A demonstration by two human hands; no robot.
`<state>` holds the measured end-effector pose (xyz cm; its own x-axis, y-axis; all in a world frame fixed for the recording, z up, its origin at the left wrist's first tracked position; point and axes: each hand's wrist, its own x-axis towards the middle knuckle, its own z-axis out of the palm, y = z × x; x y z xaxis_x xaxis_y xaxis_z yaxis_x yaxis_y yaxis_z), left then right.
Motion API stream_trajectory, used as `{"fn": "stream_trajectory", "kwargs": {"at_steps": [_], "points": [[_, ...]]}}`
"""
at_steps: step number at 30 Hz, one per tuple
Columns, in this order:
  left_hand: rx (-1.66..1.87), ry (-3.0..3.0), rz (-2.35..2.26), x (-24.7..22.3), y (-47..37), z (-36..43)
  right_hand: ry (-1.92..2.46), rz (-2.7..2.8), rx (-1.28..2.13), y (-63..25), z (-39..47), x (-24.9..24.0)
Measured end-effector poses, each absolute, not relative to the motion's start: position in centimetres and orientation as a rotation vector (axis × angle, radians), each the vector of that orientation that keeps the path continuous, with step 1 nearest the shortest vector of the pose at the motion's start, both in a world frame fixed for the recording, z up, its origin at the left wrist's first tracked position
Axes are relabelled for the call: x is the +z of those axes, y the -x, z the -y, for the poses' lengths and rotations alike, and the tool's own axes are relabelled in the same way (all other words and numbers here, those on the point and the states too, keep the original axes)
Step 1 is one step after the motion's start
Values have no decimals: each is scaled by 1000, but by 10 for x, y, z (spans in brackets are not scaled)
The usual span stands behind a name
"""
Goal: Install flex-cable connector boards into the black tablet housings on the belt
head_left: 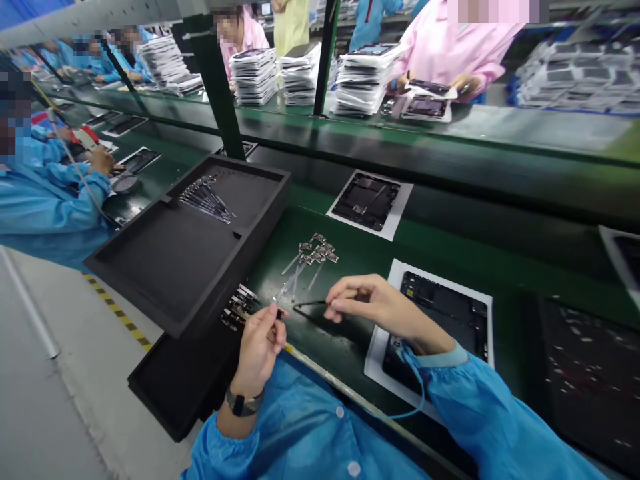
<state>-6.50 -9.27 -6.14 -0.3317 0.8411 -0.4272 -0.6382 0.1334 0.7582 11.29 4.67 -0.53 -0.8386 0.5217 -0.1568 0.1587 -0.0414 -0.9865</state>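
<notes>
My left hand [263, 337], with a watch on its wrist, pinches a small dark part with a thin strip near the table's front edge. To its right, my right hand [363, 300] is closed on black tweezers [310, 305], whose tips point left toward the left hand. Beyond both hands lies a cluster of small circuit boards [320, 250] with thin strip cables. More small parts [237, 308] lie in rows just left of my left hand. Under my right forearm, a black device housing [450, 313] rests on a white sheet [483, 303].
A black foam tray [150, 267] holding strip parts [207, 200] stands at the left, above a lower black tray [170, 387]. Another housing [367, 200] lies farther back. A dark panel [595, 373] is at the right. People work at the left and behind the stacks [365, 80].
</notes>
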Motion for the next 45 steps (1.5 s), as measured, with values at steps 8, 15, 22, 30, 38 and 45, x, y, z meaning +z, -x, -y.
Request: {"fn": "stream_trajectory", "kwargs": {"at_steps": [8,15,22,30,38,45], "points": [[1515,-663,-1500,-62,53,85,901,1766,1686,-133,-21,-5],[1503,-654,-1479,-50,47,70,947,1477,1754,-127,-8,-29],[1706,-537,-1349,-47,22,62,933,1437,1793,-122,7,-42],[1836,-536,-1496,-46,-5,63,963,1418,1658,-117,15,-38],[1844,-573,-1512,-45,-11,70,989,1371,1604,-117,16,-37],[1869,-589,-1530,-46,-11,72,991,1402,1541,-118,15,-38]]}}
